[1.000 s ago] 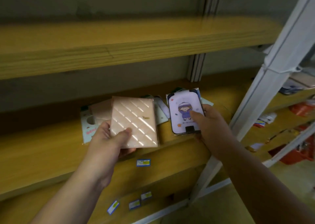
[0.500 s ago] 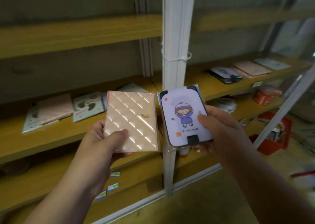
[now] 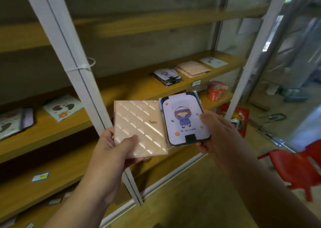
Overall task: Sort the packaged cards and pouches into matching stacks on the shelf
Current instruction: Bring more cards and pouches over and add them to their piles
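Hands are both full right now. Our left hand [image 3: 111, 151] grips a pink quilted pouch [image 3: 139, 128] by its lower left corner, thumb pressed flat on the front and the other fingers curled behind it. Our right hand [image 3: 220, 134] holds a packaged card [image 3: 185, 121] with a cartoon kid in purple on it, thumb on its right edge, the rest of the fingers tucked underneath. We've got the two side by side, edges touching or slightly overlapping, up in front of the white shelf post [image 3: 81, 81].

On the wooden shelf [image 3: 132, 87] behind, to the right of the post, there's a stack of the same cartoon cards [image 3: 167, 75], then a pink pouch stack [image 3: 193, 68] just beside it, then a pale blue pack [image 3: 213, 62] further right. Left of the post lies a white pack with dark blotches [image 3: 63, 107]. Red plastic stool [image 3: 293, 165] sits on the floor at the right
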{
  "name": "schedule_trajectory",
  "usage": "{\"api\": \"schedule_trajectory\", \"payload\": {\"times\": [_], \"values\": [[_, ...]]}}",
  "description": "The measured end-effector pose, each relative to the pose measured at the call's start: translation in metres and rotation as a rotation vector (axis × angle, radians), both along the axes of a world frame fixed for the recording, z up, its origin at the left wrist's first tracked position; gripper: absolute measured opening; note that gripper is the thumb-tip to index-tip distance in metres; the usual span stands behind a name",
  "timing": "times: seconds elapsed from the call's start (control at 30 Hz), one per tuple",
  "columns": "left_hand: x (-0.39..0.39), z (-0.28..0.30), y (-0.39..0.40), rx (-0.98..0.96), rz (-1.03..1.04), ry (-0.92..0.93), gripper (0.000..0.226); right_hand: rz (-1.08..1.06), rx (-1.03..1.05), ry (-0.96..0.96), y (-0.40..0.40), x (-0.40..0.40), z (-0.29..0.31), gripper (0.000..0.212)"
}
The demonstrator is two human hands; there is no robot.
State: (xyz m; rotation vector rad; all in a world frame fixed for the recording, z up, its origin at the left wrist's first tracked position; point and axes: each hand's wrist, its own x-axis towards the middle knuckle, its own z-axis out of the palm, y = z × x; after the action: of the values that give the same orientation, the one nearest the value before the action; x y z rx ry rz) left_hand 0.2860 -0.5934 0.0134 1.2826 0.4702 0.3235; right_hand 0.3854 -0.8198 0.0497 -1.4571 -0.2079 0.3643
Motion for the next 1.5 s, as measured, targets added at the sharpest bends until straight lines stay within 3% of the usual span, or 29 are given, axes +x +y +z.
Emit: {"api": "schedule_trajectory", "payload": {"times": [0.13, 0.3, 0.53, 0.83, 1.0, 1.13, 1.2, 1.3, 1.5], "values": [[0.043, -0.01, -0.026, -0.005, -0.025, 0.023, 0.039, -0.099, -0.013, 0.063, -0.03, 0.022, -0.013, 0.019], [0.101, -0.021, -0.043, -0.029, -0.055, -0.001, 0.038, -0.135, -0.03, 0.015, -0.058, 0.068, -0.023, 0.021], [0.198, -0.025, -0.032, -0.072, -0.005, -0.015, 0.034, -0.223, -0.148, -0.002, -0.037, 0.195, -0.023, 0.016], [0.276, -0.015, 0.019, -0.105, 0.176, 0.047, 0.04, -0.116, -0.517, -0.293, 0.062, 0.361, -0.021, 0.017], [0.294, -0.009, 0.029, -0.124, 0.218, 0.046, 0.051, -0.005, -0.629, -0.335, 0.106, 0.407, -0.035, 0.025], [0.302, -0.01, 0.031, -0.108, 0.259, 0.047, 0.043, 0.009, -0.833, -0.537, 0.111, 0.419, -0.051, 0.013], [0.307, -0.01, 0.031, -0.095, 0.272, 0.041, 0.034, 0.026, -0.828, -0.56, 0.108, 0.42, -0.055, 0.015], [0.32, -0.01, 0.022, -0.08, 0.295, 0.038, 0.031, 0.04, -0.784, -0.58, 0.094, 0.425, -0.057, 0.045], [0.366, -0.001, -0.019, -0.057, 0.302, -0.029, 0.038, 0.055, -0.692, -0.716, 0.035, 0.455, -0.041, 0.035]]}}
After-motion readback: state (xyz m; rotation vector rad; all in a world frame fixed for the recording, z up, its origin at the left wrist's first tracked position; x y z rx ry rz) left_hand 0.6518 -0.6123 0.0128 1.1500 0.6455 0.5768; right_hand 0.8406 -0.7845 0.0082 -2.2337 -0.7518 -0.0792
